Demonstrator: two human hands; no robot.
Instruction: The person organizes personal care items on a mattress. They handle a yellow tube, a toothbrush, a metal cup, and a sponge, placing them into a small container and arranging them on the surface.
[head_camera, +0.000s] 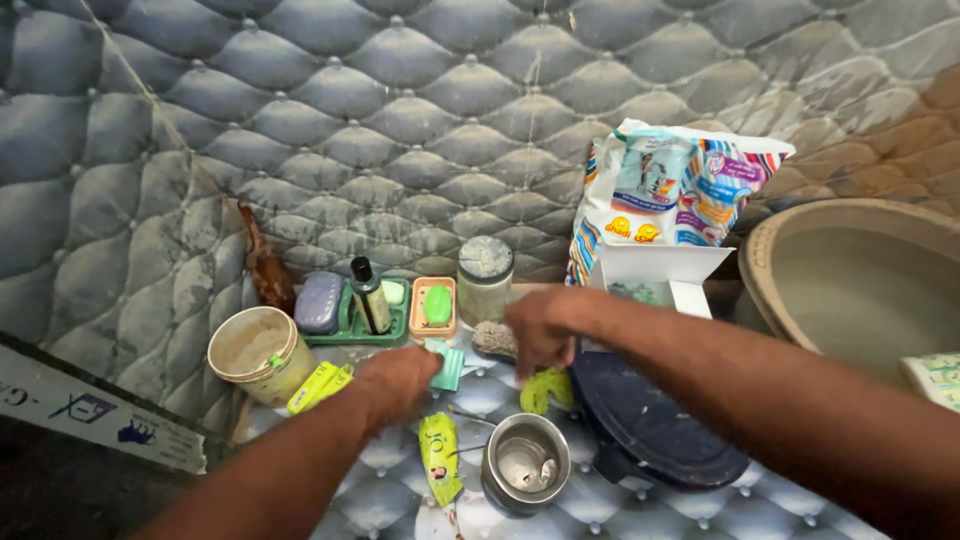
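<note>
Flat teal packet (447, 366) beside yellow-green scrubber (545, 388).

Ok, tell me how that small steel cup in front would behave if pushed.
The steel cup looks rigid and probably light, since it appears nearly empty. Its smooth metal wall may be slippery. Standing upright on the padded, dimpled surface, it could tip rather than slide, and then roll.

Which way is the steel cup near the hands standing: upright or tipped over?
Upright: the steel cup shows its open mouth facing up.

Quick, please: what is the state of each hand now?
Left hand: closed on a teal packet.
Right hand: fingers curled down; holding anything cannot be told.
</note>
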